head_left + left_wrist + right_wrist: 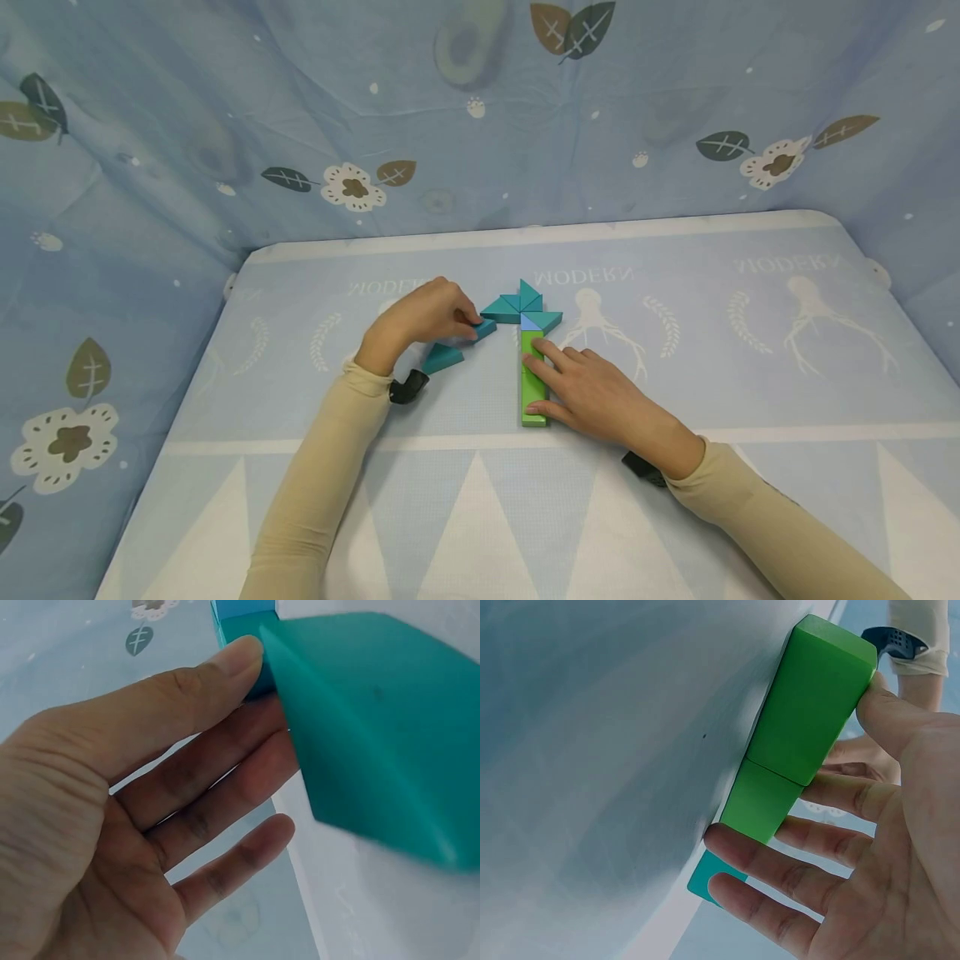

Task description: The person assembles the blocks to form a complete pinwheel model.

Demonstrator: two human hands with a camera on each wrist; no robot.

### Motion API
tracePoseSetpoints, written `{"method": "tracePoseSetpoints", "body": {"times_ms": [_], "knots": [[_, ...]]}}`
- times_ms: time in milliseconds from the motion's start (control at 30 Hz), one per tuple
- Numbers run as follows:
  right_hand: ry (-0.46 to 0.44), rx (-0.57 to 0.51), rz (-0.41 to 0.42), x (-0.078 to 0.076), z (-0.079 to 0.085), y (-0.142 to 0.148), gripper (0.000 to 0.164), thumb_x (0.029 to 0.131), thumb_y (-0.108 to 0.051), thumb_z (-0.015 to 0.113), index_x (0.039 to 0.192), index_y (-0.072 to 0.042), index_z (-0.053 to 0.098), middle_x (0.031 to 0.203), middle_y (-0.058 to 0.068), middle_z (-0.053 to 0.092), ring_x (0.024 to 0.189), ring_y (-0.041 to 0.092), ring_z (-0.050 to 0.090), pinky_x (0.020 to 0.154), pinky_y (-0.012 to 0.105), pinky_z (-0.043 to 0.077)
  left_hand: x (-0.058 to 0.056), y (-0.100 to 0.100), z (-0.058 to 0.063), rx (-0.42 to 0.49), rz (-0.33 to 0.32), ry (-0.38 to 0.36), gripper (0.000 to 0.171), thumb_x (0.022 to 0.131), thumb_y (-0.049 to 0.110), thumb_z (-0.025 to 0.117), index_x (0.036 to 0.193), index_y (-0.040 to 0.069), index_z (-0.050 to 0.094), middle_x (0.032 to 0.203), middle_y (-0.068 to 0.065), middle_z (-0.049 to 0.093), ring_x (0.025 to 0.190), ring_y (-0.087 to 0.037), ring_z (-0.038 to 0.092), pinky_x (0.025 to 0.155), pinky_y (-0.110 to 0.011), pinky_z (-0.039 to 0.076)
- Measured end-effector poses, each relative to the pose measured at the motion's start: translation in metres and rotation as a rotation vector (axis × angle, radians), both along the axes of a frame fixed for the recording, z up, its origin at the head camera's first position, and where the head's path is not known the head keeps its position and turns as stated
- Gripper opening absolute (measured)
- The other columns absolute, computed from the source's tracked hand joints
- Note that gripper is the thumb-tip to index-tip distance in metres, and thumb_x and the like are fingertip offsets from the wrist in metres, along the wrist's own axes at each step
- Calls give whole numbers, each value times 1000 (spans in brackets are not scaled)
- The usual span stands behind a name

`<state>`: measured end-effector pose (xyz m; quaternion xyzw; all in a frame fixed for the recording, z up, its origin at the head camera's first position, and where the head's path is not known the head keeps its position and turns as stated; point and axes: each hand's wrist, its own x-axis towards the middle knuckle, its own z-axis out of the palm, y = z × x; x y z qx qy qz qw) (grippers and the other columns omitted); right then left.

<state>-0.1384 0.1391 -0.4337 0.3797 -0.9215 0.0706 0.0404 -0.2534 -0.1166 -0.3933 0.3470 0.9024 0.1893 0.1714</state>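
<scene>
My left hand [431, 317] pinches a teal triangular block [486, 330] between thumb and fingertips, just above or on the table; I cannot tell which. Another teal triangular block [442, 358] lies beneath that wrist and looms large in the left wrist view. Several teal triangular blocks [529, 297] form part of a pinwheel shape, with a light blue piece [528, 322] at its lower middle. Below it runs a straight column of green blocks [533, 392]. Across this column rests my right hand [588, 387], its fingers fairly straight and its thumb touching the near end.
A pale blue and white patterned cloth [675, 333] covers the table under the blocks. Blue printed fabric [480, 150] hangs behind the far edge and at both sides. Each wrist wears a dark strap-mounted device [408, 387].
</scene>
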Motion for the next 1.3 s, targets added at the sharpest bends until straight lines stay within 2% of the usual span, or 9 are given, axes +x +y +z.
{"method": "tracePoseSetpoints", "body": {"times_ms": [1300], "knots": [[32, -13, 13, 0, -1, 0, 66, 92, -56, 59, 138, -8, 53, 140, 12, 49, 97, 25, 62, 79, 39, 52, 9, 23, -9, -9, -41, 134, 24, 89, 17, 73, 111, 8, 76, 103, -5, 75, 91, -16, 71, 82, -30, 57]]}}
